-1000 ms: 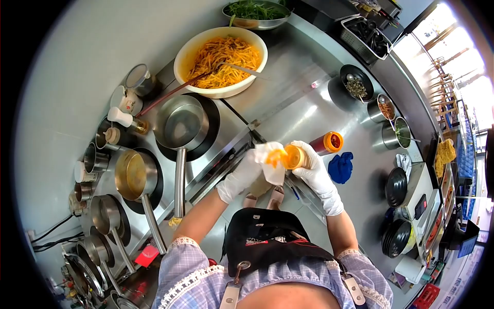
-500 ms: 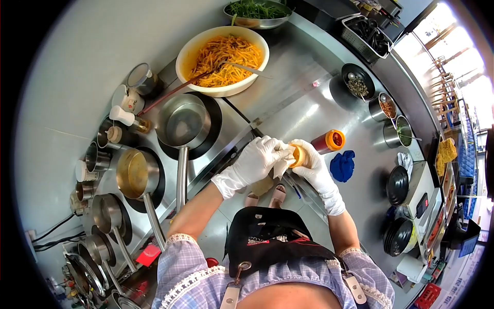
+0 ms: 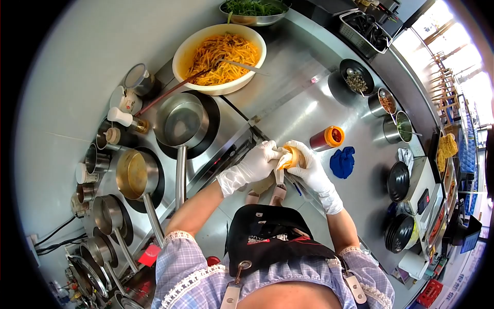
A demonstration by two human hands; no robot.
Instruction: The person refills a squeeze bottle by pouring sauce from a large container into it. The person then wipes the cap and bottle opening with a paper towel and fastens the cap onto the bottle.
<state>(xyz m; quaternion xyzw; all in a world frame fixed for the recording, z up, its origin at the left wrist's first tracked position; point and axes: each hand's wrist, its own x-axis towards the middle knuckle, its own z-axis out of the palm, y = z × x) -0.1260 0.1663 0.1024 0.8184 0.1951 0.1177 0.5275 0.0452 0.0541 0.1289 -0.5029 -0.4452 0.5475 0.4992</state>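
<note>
My right hand (image 3: 307, 170), in a white glove, is closed round a yellow-orange lid (image 3: 292, 156). My left hand (image 3: 253, 164), gloved too, pinches a white tissue (image 3: 281, 161) with orange stains and presses it against the lid. Just beyond my right hand, a jar of red sauce (image 3: 328, 138) with an orange rim stands open on the steel counter (image 3: 288, 110). A crumpled blue cloth (image 3: 342, 162) lies beside the jar.
At the upper left is a large bowl (image 3: 177, 59) of orange shreds with chopsticks and tongs. Saucepans (image 3: 181, 121) line the left stove. Small ingredient containers (image 3: 381, 105) stand along the right edge, with black bowls (image 3: 398, 181) nearer. Greens fill a metal bowl (image 3: 257, 20) at the top.
The tissue, spread out and hanging a second ago, is now bunched against the lid. My left hand has come in beside my right hand, and the lid has turned within the fingers.
</note>
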